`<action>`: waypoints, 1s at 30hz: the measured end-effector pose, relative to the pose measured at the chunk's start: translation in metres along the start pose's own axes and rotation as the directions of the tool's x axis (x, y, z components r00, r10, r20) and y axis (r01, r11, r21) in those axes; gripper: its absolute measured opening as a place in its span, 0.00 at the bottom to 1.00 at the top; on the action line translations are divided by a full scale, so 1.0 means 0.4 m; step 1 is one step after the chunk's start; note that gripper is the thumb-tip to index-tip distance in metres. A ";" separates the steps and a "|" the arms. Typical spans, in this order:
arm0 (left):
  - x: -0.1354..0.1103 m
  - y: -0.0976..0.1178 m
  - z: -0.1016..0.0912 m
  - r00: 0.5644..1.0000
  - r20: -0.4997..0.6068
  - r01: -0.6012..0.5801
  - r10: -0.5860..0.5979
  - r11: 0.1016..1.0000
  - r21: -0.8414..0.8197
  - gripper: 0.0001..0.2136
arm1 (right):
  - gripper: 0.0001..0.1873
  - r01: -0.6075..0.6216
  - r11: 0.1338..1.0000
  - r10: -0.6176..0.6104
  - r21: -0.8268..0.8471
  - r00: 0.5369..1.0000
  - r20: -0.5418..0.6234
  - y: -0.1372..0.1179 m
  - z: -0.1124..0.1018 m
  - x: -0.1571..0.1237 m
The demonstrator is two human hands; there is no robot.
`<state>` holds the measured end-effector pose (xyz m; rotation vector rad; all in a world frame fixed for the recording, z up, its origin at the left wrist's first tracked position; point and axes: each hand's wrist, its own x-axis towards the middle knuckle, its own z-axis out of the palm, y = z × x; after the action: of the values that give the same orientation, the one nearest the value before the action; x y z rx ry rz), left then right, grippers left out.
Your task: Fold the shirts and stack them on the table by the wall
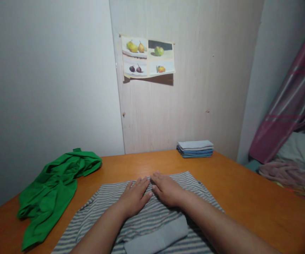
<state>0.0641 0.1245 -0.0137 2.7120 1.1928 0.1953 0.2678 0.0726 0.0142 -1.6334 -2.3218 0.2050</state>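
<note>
A grey-and-white striped shirt is spread over the orange table in front of me. Its plain grey band, perhaps a collar, lies across the part nearest me. My left hand rests flat on the shirt near its far edge, fingers stretched out. Close beside it, my right hand also lies flat on the striped cloth, its fingertips almost meeting those of the left. Neither hand grips anything. Both forearms cover parts of the shirt.
A crumpled green garment lies on the table's left side. Toward the back right stands a stack of folded cloths. The wall behind carries a fruit picture sheet. A pink curtain and bedding are at the right.
</note>
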 end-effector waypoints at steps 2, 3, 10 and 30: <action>-0.001 0.004 -0.005 1.000 -0.001 0.021 -0.021 1.000 0.009 0.34 | 0.34 0.001 1.000 -0.002 0.013 0.996 0.091 0.006 0.022 -0.001; -0.003 0.006 -0.009 0.999 0.001 0.043 -0.043 0.999 0.019 0.34 | 0.35 -0.015 1.000 0.013 0.013 0.993 0.121 0.012 0.030 -0.001; -0.020 -0.029 -0.046 0.956 -0.045 0.293 -0.290 0.951 0.101 0.34 | 0.37 -0.205 0.978 0.207 -0.026 0.972 0.115 0.053 0.028 -0.007; -0.059 -0.152 -0.094 0.735 -0.342 0.647 -0.585 0.756 0.100 0.16 | 0.41 -0.040 0.999 0.035 0.027 0.983 0.182 0.028 0.034 0.006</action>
<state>-0.0026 0.1514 0.0091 2.3058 2.2550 0.3998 0.2728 0.0794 -0.0014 -1.7090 -2.4067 0.4122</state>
